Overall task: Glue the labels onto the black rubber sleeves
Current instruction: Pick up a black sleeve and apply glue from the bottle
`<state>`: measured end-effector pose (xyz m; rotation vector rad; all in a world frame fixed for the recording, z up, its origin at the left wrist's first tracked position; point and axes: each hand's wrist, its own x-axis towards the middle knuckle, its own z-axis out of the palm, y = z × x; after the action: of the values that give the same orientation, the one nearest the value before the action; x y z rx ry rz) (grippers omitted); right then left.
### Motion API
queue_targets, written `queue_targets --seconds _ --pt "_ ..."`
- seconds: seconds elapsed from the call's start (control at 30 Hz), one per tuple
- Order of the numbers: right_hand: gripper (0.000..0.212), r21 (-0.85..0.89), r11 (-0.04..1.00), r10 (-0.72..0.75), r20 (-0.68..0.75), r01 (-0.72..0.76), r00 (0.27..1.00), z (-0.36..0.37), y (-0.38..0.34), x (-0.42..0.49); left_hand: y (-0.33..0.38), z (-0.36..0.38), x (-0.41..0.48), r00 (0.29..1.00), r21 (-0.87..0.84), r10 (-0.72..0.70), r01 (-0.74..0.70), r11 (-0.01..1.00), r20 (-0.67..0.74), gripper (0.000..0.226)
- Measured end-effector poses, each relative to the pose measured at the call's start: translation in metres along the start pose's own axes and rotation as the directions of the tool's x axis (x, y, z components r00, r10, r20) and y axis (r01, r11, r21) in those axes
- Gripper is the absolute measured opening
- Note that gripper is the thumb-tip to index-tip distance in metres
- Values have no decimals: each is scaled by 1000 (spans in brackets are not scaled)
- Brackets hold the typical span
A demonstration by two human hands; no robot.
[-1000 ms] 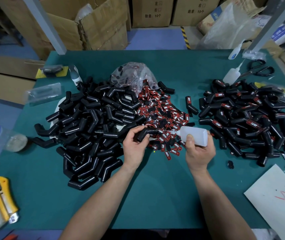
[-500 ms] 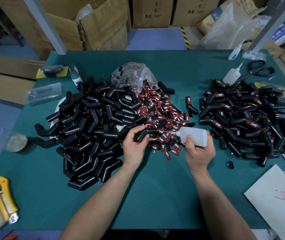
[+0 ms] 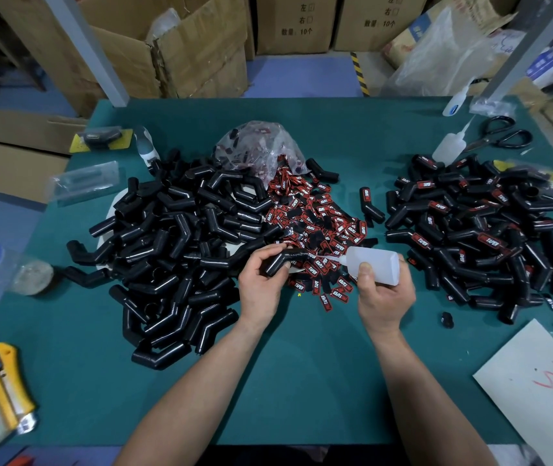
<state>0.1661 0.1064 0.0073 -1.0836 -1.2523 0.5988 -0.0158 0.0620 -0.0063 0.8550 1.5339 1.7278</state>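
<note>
Gripping a bent black rubber sleeve [image 3: 290, 260] in the left hand [image 3: 261, 287], fingers and thumb curled round its lower end, just nearer than the middle of the desk [image 3: 302, 381]. Squeezing a translucent glue bottle [image 3: 376, 267] in the right hand [image 3: 384, 297], thumb pressing on its side, nozzle pointing left with its tip at or just off the sleeve's upper arm. Working right over the near fringe of a heap of red-and-black labels [image 3: 315, 216] spilling from a clear plastic bag [image 3: 258, 146] lying toward the far edge. Sitting between a mound of unlabelled sleeves [image 3: 181, 237] toward the left edge and a mound of labelled sleeves [image 3: 476, 230] toward the right edge. Sharing the desk with scissors [image 3: 500, 136] and a second squeeze bottle [image 3: 450, 148] at the far right corner, a yellow utility knife [image 3: 9, 388] at the near left corner, and a white sheet [image 3: 537, 391] at the near right corner.
</note>
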Motion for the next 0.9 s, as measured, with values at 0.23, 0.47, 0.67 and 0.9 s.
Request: queue_targets --seconds 0.23,0.47,0.67,0.9 --pt "21 18 1000 -16 11 16 1000 1 -2 -2 -2 0 0 1000 -6 -16 16 1000 10 43" --pt "16 77 993 99 -107 -91 989 0 -11 3 0 -1 -1 999 2 -45 45 999 -3 41" --pt "21 128 941 306 67 -313 950 -1 -11 12 4 0 -1 994 -47 -103 102 994 -29 37" --pt "35 -122 940 339 204 -320 918 -6 1 26 0 -1 1 994 -40 -99 98 994 -34 39"
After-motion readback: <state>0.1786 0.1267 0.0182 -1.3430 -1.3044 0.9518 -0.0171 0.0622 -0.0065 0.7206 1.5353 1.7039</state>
